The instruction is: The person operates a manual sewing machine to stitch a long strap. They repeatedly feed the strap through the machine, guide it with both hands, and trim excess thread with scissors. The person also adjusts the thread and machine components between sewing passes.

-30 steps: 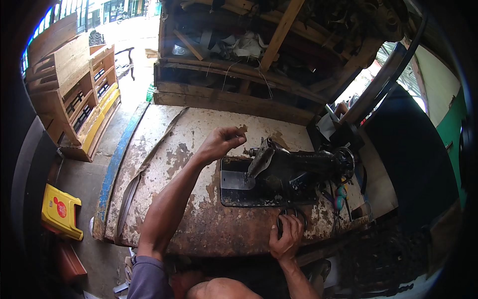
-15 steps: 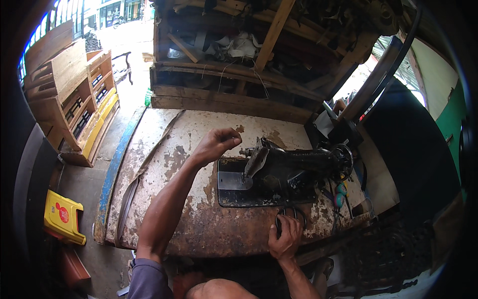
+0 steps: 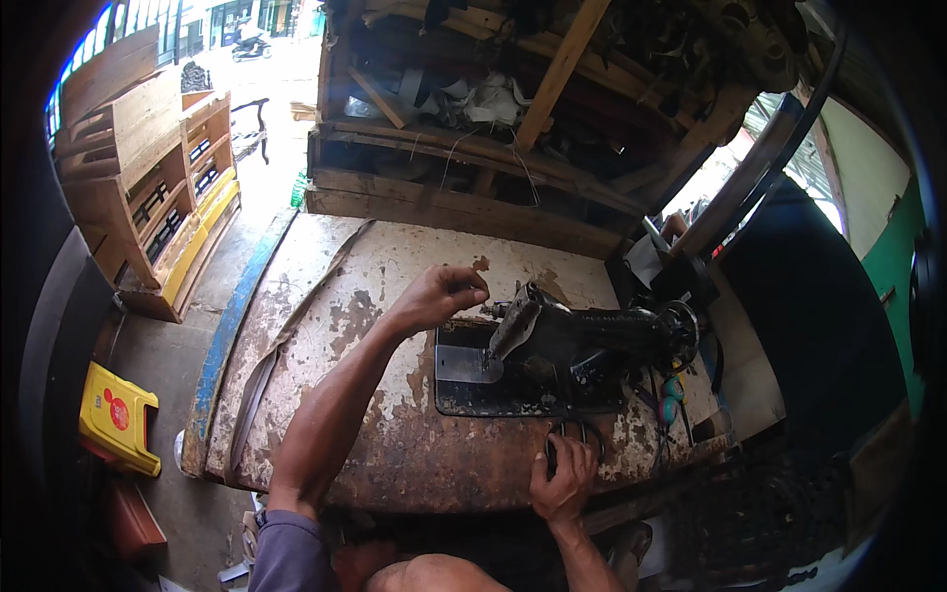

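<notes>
A black sewing machine stands on the worn, paint-flaked tabletop. My left hand is raised just left of the machine's head, thumb and fingertips closed together; whatever they hold is too small to make out. My right hand rests at the table's front edge below the machine, fingers curled on black-handled scissors, whose blades are hard to make out. Small pink-and-teal items lie by the machine's right end. A long strip of material lies along the table's left part.
A dark wooden rack with jumbled material stands behind the table. To the left are wooden cabinets and a yellow plastic stool. A dark upright panel is at the right. A scooter shows in the bright street beyond.
My hands hold nearly the same places beside the machine, with slight shifts as the camera moves. The scooter out in the street shows more clearly now.
</notes>
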Motion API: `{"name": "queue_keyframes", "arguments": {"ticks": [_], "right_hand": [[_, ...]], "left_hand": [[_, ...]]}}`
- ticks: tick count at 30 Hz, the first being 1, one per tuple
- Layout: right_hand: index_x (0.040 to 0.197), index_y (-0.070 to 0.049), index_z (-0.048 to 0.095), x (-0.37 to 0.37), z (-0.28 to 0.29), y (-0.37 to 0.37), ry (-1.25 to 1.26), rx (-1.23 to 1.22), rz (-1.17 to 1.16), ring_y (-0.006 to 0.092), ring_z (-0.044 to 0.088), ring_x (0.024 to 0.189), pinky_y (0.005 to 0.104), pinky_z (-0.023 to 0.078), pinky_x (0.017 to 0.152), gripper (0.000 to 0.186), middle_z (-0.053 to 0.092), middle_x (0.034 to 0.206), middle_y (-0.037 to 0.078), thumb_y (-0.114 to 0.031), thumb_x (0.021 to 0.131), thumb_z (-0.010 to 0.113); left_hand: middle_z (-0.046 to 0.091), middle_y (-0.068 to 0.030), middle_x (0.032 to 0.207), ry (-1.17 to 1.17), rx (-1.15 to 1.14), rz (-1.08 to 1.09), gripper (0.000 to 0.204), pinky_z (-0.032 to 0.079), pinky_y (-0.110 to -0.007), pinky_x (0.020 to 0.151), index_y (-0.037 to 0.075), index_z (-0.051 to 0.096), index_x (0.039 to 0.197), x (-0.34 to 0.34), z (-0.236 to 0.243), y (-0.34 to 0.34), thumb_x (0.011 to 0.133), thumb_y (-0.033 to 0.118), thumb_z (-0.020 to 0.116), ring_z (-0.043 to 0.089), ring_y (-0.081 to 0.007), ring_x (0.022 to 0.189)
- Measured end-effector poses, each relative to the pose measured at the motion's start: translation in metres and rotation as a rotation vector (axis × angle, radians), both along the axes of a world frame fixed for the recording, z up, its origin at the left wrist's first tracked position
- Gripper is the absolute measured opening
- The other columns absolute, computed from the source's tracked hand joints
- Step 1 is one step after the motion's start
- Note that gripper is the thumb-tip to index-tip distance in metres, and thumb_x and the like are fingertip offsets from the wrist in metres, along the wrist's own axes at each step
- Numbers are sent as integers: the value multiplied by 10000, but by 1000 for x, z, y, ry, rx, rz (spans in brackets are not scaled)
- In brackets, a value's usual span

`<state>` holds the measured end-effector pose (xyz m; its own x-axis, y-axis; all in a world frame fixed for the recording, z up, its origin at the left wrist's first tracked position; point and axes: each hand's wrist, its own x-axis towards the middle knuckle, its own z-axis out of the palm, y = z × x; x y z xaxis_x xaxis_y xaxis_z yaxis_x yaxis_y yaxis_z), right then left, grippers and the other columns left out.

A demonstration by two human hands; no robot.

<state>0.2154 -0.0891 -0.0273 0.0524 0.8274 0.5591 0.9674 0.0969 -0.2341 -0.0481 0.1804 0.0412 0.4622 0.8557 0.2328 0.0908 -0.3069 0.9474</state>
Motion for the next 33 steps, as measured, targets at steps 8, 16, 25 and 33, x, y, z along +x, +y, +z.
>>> {"name": "queue_keyframes", "arguments": {"ticks": [8,16,25,33], "right_hand": [[1214,-14,714,1,0,0,-2,-6,-5,367,633,1143,526,468,1061,389,712,1171,154,-159,853,726],[1214,-22,717,1,0,-1,9,-18,-7,363,632,1149,525,461,1066,388,712,1173,150,-151,849,709],[1199,-27,717,1,0,-1,5,10,3,364,630,1144,524,464,1058,354,712,1160,148,-139,864,699],[1199,-28,714,2,0,0,28,8,11,363,629,1145,527,464,1062,352,709,1162,150,-133,864,704]], "left_hand": [[819,-142,1027,107,217,80,220,596,-383,879,62,821,1124,14,2,-12,951,197,813,789,-246,975],[806,-132,1009,154,440,138,218,592,-387,831,89,828,1105,15,5,-18,916,197,839,778,-248,935],[797,-121,1154,-777,79,329,122,618,-399,996,85,800,1088,24,34,-45,1032,179,745,784,-268,1009],[643,21,775,-455,223,175,97,515,-255,681,77,713,1012,-34,72,-111,1052,165,728,583,-57,713]]}}
